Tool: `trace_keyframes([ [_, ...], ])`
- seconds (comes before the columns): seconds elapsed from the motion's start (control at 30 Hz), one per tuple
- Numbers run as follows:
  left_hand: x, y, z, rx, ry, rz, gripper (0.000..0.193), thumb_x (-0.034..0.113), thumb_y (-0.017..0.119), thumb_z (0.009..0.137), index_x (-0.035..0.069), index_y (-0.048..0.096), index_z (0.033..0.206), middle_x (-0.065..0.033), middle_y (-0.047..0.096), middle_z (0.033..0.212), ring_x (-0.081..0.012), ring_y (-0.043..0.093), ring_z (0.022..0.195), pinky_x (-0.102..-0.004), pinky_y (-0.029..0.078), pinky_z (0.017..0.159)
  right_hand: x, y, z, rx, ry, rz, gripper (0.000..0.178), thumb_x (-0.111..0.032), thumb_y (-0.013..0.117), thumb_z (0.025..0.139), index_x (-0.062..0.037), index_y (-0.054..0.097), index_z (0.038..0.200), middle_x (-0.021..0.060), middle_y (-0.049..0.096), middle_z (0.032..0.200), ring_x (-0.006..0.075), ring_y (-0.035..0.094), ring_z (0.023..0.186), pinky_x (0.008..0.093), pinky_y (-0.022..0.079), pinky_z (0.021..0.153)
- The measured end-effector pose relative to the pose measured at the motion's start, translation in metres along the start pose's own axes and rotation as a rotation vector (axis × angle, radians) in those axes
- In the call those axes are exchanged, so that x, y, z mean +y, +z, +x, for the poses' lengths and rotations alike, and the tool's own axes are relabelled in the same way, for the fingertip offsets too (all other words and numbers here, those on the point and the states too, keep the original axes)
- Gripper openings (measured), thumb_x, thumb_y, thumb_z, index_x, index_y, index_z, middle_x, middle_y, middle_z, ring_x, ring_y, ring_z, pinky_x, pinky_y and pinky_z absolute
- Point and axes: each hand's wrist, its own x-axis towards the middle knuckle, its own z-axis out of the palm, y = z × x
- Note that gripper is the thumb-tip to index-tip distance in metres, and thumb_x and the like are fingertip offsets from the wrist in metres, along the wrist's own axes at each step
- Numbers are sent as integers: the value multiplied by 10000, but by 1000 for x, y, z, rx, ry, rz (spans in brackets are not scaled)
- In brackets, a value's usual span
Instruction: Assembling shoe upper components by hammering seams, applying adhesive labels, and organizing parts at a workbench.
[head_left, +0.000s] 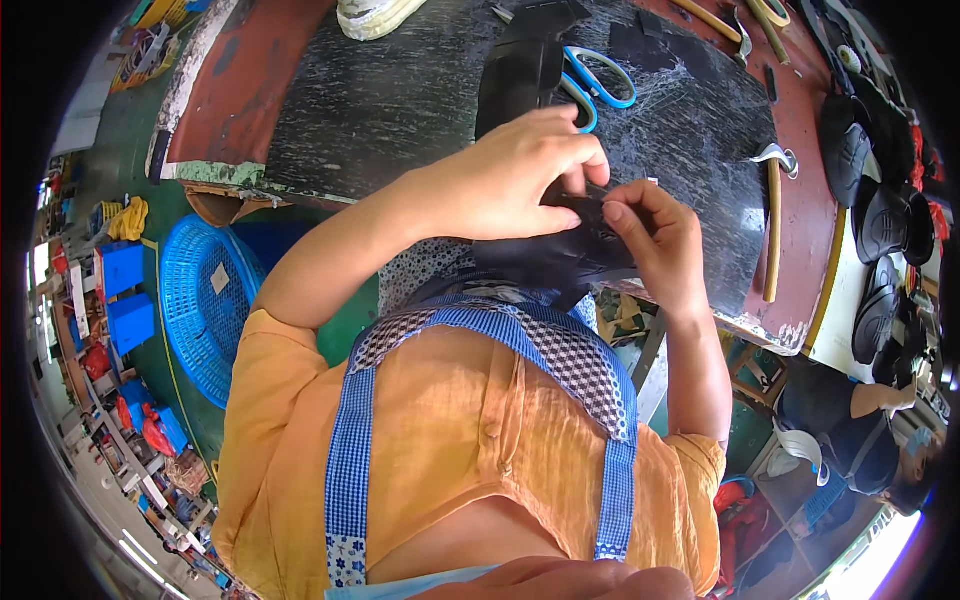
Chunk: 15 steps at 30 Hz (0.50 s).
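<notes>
Black piece (545,255): between our two hands at the table's near edge, drooping toward our apron (345,470); it looks dark and smooth, with soft folds.
Left hand (525,175): reaching across from our left, back of the hand up, half curled over the black piece, thumb and fingers slightly apart; its fingertips are partly hidden, so we cannot tell whether it grips.
Right hand (662,240): thumb and forefinger brought together in a pinch on the black piece's upper right edge, the other fingers folded in; we see it just beside the left hand's fingers.
Scissors (592,92): just beyond our left hand, blue handles toward the right, blades out of sight by a dark strip (522,85).
Table (245,90): reddish, worn at its rim, with a black slab (380,120) on top, under the scissors.
Hammer (772,230): on the reddish border to our right, wooden handle pointing toward us.
Shoes (882,222): black, lined up beyond the hammer.
Basket (180,330): blue, to our left, below the table.
Co-worker (850,430): at our lower right, in dark clothing.
</notes>
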Motion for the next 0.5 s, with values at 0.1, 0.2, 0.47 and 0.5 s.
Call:
trace_keyframes([
  [0.1,1,-8,-9,15,63,184,433,142,805,711,87,649,1111,-37,659,1106,-255,457,1336,-570,103,1233,15,-1,-2,90,13,148,131,-132,676,963,-1,664,966,-57,608,845,19,504,783,176,407,697],
  [0.2,-4,-6,-11,-14,94,270,310,162,808,722,89,672,990,-36,610,1203,-281,431,1361,-605,76,1226,22,2,-1,81,41,161,144,-144,675,966,0,669,976,-53,614,858,20,507,794,170,406,713],
  [0.47,-17,-6,-8,-72,70,179,197,132,792,754,97,605,807,-29,612,1217,-284,402,1387,-605,49,1225,18,-14,2,-48,135,416,203,-132,688,952,27,676,1078,-4,678,955,45,588,892,188,459,793],
  [0.5,-20,-7,-7,-65,67,146,197,134,792,759,95,605,804,-25,620,1212,-283,412,1382,-596,45,1226,18,-18,0,-106,86,374,214,-111,697,941,34,674,1096,5,688,970,48,599,898,191,470,801],
])
